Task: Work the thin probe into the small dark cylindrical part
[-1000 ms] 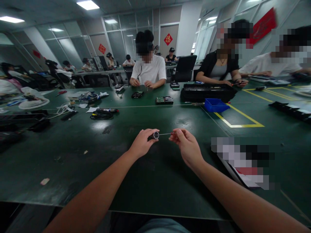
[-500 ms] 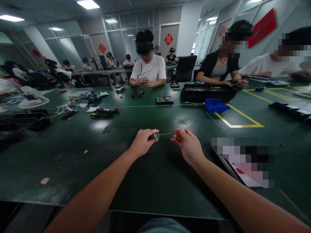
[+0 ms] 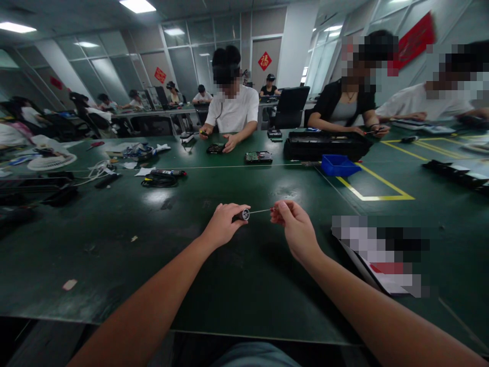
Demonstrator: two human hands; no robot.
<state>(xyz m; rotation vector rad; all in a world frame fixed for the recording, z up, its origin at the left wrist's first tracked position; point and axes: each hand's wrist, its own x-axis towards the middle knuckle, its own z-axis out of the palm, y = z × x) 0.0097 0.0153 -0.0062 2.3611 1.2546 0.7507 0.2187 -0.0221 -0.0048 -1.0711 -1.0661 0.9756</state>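
My left hand (image 3: 223, 224) is closed around a short dark cylinder (image 3: 245, 214) with a silvery ring-shaped end turned toward me. Between thumb and fingers, my right hand (image 3: 296, 224) grips a thin screwdriver (image 3: 260, 211); its metal shaft points left and a bit of red shows at the fingertips. The shaft's tip reaches the cylinder's end face, but whether it sits inside a recess there is too small to tell. Most of the screwdriver's handle is hidden in my fingers. Both hands are over the green table (image 3: 229, 285).
A partly blurred flat pale item (image 3: 382, 270) lies right of my right arm. Farther out are a blue bin (image 3: 340, 165), a long black housing (image 3: 326, 146), a circuit-board unit (image 3: 259, 157) and a coiled black cable (image 3: 162, 178). Co-workers sit across the table.
My right hand has turned slightly at the screwdriver, while my left hand keeps the cylinder almost still. The co-worker opposite has moved their hands apart, one now beside a board on the table.
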